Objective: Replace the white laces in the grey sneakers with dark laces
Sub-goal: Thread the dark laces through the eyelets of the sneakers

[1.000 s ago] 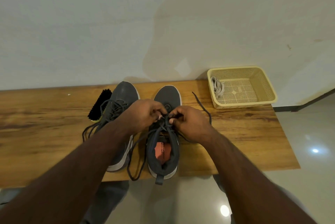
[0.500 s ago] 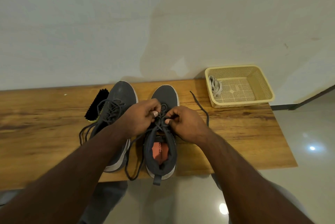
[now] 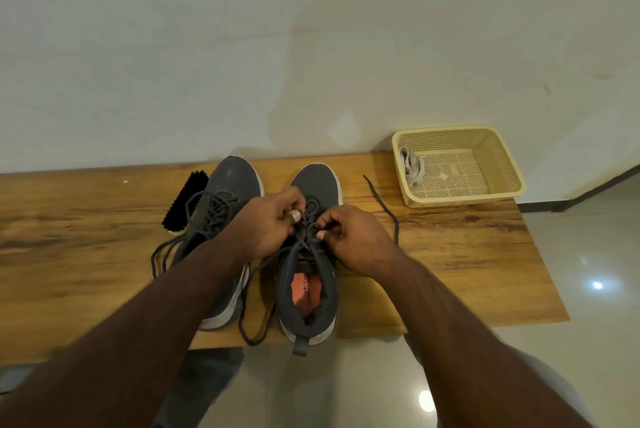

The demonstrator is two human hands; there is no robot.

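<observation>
- Already, the left grey sneaker [image 3: 221, 219] carries a dark lace through its eyelets, with the loose ends trailing off its left side onto the wooden bench [image 3: 450, 254]; you can count that shoe as laced, though I cannot tell whether it is tied.
- Your left hand [image 3: 266, 223] and right hand [image 3: 353, 237] are both over the right grey sneaker [image 3: 311, 254], which stands just beside the left sneaker, toes toward the wall.
- Each hand's fingertips are curled together and pinch the dark lace [image 3: 310, 219] at the upper eyelets, thumbs pressed in against it (the exact eyelet is hidden under your fingers).
- One free end of that lace runs out past the right sneaker toward the basket [image 3: 498, 192]; another loops off the near edge of the bench beside the sneaker's heel.
- White laces [image 3: 410, 167] lie bundled in the basket's left corner, well apart from the right sneaker, so the removal looks finished.
- What is left, by my reading: thread the top eyelets on the right sneaker, even the ends, and tie off.
- A black shoe brush [image 3: 183, 202] lies against the left sneaker's far side, untouched.
</observation>
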